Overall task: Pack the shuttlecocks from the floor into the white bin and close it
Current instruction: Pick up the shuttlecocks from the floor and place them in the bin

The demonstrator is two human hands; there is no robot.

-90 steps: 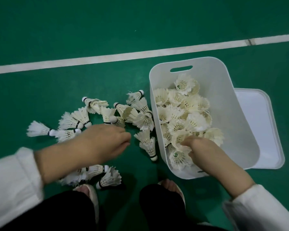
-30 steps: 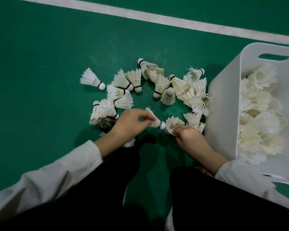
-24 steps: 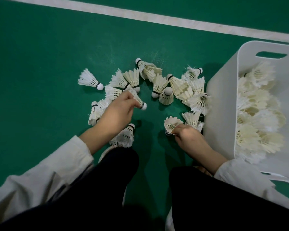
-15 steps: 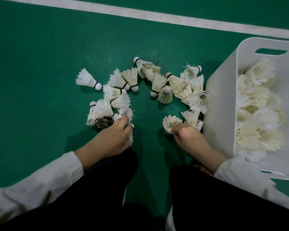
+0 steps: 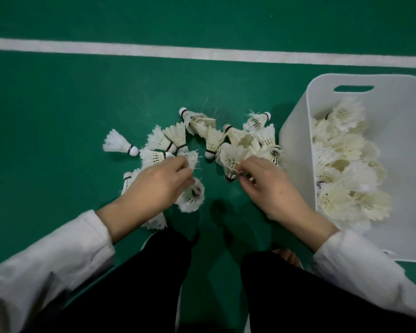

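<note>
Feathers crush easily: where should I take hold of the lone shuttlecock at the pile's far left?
Probably pinch the lone shuttlecock at its banded cork end, coming from above on the pile side. It lies on its side, cork pointing right, feathers fanned left.

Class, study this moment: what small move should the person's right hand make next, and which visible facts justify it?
Probably carry the right hand sideways over the wall of the white bin and release its shuttlecock inside. Its fingers pinch that one, the bin stands open right beside the hand, and many loose shuttlecocks lie on the floor.
</note>
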